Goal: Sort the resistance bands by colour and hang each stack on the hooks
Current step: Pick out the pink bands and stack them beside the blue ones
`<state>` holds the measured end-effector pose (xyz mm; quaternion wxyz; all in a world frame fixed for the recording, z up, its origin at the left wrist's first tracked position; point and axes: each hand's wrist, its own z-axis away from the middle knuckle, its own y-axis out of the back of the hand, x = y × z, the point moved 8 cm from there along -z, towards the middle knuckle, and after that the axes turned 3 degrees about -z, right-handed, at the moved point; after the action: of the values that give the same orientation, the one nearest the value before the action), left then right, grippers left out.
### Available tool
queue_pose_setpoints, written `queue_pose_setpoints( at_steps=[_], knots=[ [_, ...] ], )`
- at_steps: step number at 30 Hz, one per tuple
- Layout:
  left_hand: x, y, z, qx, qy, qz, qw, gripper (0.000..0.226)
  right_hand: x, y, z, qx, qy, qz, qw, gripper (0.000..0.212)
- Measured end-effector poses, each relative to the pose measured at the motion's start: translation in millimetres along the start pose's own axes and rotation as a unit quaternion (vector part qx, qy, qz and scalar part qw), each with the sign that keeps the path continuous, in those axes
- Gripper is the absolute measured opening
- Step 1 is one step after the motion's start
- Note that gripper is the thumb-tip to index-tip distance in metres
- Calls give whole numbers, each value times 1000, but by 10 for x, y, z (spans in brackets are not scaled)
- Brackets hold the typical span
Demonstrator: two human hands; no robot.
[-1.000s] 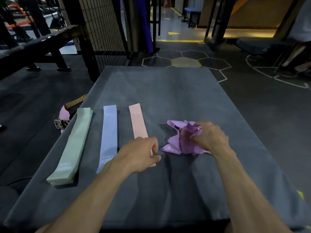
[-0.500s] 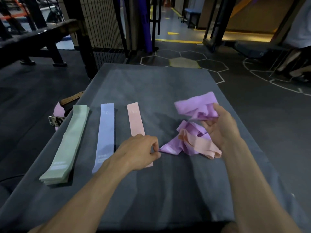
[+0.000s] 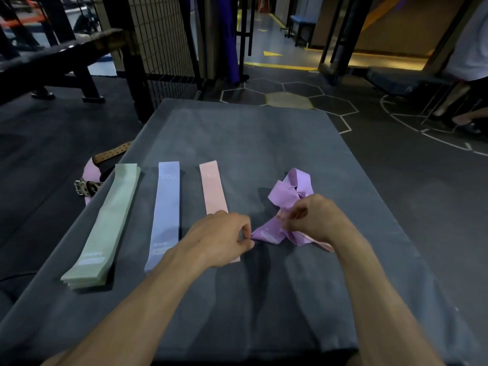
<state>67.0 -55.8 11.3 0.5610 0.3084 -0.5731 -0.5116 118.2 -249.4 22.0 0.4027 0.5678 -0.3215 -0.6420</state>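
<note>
The left hand (image 3: 220, 237) pinches a corner of the purple band tangle (image 3: 286, 204) at the counter's (image 3: 250, 138) right centre, anchoring it while the right hand (image 3: 314, 217) pinches a strand, apparently to separate colours.

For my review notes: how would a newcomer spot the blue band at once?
On the grey mat, three flat bands lie side by side left of the hands. The blue band is the middle one, between the green stack and the pink band. It alone reads "20".
</note>
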Motion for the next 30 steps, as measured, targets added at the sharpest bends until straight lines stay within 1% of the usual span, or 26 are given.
queue_pose_setpoints(
  at_steps=[3,6,9,10,12,13,14,15,16,17,18,19,21,22,23,24,26,27,30],
  knots=[
    [22,14,-6,3,-6,-1,1000,14,-18,-27,-41,26,-53,51,997,23],
    [32,18,4,4,-7,2,1000,15,-70,-60,-88,41,-72,101,991,28],
    [-1,37,6,11,-3,7,1000,15,7,44,-78,69,-95,70,991,37],
    [-9,57,3,18,-3,6,1000,16,62,143,-45,86,-105,51,989,36],
    [-5,93,4,30,-7,6,1000,16,168,444,72,152,-102,-17,983,28],
    [8,102,9,34,-9,8,999,16,216,618,162,199,-91,-68,973,25],
    [22,111,12,41,-11,10,999,14,239,788,274,251,-73,-132,956,22],
    [42,135,13,55,-17,13,998,12,230,928,387,297,-45,-213,930,19],
    [68,177,5,79,-26,20,996,8,187,1030,487,330,-10,-302,894,15],
    [99,239,1,110,-39,40,992,4,111,1085,564,344,25,-383,857,10],
    [132,315,5,144,-56,85,984,2,18,1097,610,343,51,-438,829,7],
    [163,396,17,173,-70,147,971,5,-77,1081,635,332,71,-471,814,4],
    [221,538,60,203,-95,272,936,10,-246,989,646,297,91,-512,801,5],
    [249,601,86,211,-107,314,919,13,-312,937,642,278,98,-520,802,6],
    [264,651,106,219,-117,344,906,16,-373,879,628,259,107,-511,813,8],
    [266,681,118,226,-125,364,895,19,-456,803,612,230,118,-491,832,8],
    [252,696,119,226,-134,392,882,29,-644,618,592,164,149,-445,867,9],
    [246,689,113,220,-137,400,879,32,-724,537,588,142,168,-431,875,10],
    [229,673,111,212,-132,412,876,35,-809,399,553,114,186,-429,877,9]
  ],
)
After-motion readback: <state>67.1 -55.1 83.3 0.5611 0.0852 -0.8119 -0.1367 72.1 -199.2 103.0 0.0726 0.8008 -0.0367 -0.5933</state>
